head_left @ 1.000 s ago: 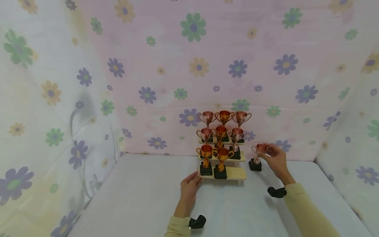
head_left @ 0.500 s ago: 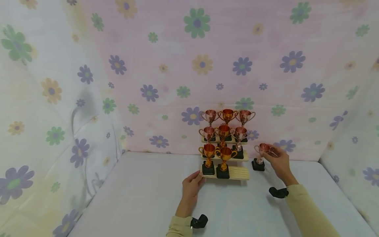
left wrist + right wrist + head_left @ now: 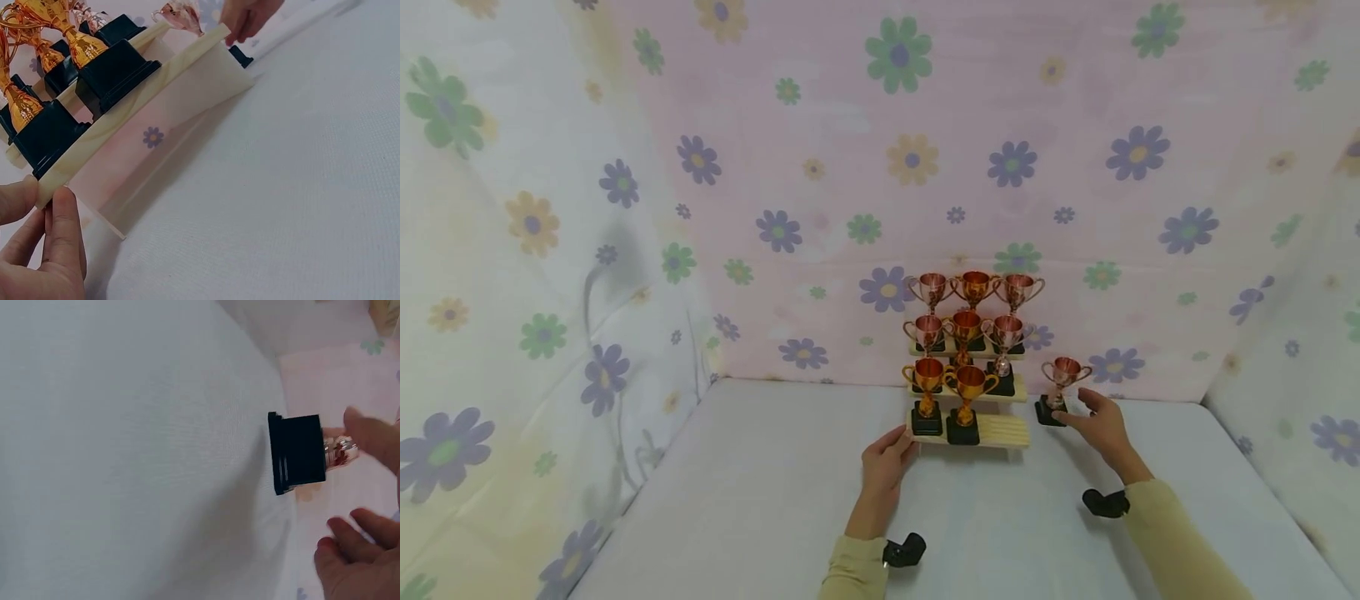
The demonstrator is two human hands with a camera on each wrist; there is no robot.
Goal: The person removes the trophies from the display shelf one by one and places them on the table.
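Observation:
In the head view my left hand pinches the left end of the lowest step of a tiered wooden display stand. The left wrist view shows the thumb above the board's edge and fingers beneath it. Right of the stand, a small rose-gold trophy cup stands upright on its black base. Beside it is my right hand, fingers spread and thumb near the base and stem. Two gold trophies, one being this front one, occupy the lowest step's left and middle.
More gold and rose-gold trophies, including a back gold one, fill the upper steps. A flowered cloth hangs behind and at both sides. White cloth covers the table. Each wrist wears a black camera.
My right hand has let go of the rose-gold trophy's cup and moved lower, its fingers opening beside it. My left hand keeps its hold on the stand. The head view has shifted slightly.

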